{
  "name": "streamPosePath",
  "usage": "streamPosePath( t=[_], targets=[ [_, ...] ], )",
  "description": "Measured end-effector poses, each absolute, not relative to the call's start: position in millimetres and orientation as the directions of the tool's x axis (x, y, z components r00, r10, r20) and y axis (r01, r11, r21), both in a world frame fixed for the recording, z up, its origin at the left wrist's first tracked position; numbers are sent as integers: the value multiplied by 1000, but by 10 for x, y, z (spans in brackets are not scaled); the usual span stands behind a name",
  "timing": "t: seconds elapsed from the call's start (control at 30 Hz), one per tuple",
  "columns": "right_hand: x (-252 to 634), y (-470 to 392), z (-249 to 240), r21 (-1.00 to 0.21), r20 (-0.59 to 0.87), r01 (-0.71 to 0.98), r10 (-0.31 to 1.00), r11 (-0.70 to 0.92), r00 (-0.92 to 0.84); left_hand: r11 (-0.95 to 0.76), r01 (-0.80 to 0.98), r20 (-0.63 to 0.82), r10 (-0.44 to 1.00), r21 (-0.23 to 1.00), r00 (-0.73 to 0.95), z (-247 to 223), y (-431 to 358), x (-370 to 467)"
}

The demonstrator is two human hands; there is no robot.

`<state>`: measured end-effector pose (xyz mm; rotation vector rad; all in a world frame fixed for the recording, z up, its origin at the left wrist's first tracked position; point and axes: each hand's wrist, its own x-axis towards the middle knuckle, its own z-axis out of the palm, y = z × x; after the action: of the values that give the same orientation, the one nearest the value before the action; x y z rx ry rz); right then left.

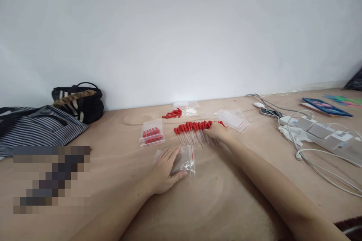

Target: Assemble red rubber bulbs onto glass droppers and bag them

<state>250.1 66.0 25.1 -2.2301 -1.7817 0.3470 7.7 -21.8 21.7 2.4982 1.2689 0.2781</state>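
Note:
My left hand (166, 171) lies flat with fingers stretched on a clear zip bag (185, 163) that has a red line along its edge. Just beyond is a row of glass droppers (192, 130) with red rubber bulbs and thin clear tubes. At the right part of this row, my right hand (217, 131) has its fingers bent around a dropper; its fingertips are partly hidden. Two filled zip bags (152, 131) with red-bulb droppers lie to the left. Loose red bulbs (173, 113) are heaped behind the row, beside a bundle of clear tubes (190, 112).
Flat clear bags (233, 119) lie right of the row. Chargers on a power strip (325, 131) and white cables (319, 171) are at the right, near a blue-framed item (326, 106). A striped bag (42, 128) and a black bag (93, 103) sit at the left, against the wall.

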Motion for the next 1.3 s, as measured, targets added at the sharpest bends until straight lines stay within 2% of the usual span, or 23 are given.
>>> streamPosePath(
  t=[0.13,0.27,0.33,0.43,0.5,0.67,0.73,0.83,0.93,1.0,1.07,1.2,1.3],
  targets=[
    [2514,624,311,-414,-8,893,982,-174,187,-564,739,36,803,370,595,205,-212,71],
    [2571,441,412,-499,52,865,995,-47,84,-560,744,31,806,363,592,211,-211,73],
    [2599,305,395,-613,118,787,993,72,0,-560,745,28,806,363,592,224,-215,80],
    [2589,107,254,-878,241,397,964,267,-115,-559,745,32,807,363,590,237,-223,93],
    [2529,3,134,-944,277,154,954,292,-116,-559,747,37,809,360,587,232,-227,97],
    [2280,-143,-2,-975,195,-122,976,183,-94,-567,743,57,806,355,588,187,-226,89],
    [2213,-169,1,-981,142,-156,977,118,-157,-562,748,52,810,353,584,173,-223,86],
    [2198,-178,1,-993,72,-106,965,46,-251,-557,755,42,813,345,581,167,-218,84],
    [2249,-154,-28,-993,29,-115,987,11,-155,-561,750,44,810,351,585,179,-218,84],
    [2284,-132,-46,-982,24,-188,999,16,-41,-557,751,43,812,356,582,190,-222,82],
    [2302,-120,-50,-964,23,-264,1000,22,-1,-548,755,39,817,361,575,198,-226,80],
    [2287,-143,-22,-930,-24,-359,990,-72,-137,-546,752,36,817,368,576,205,-230,82],
    [2262,-172,-12,-935,-40,-335,975,-114,-220,-542,756,36,820,366,571,221,-235,91]
  ],
)
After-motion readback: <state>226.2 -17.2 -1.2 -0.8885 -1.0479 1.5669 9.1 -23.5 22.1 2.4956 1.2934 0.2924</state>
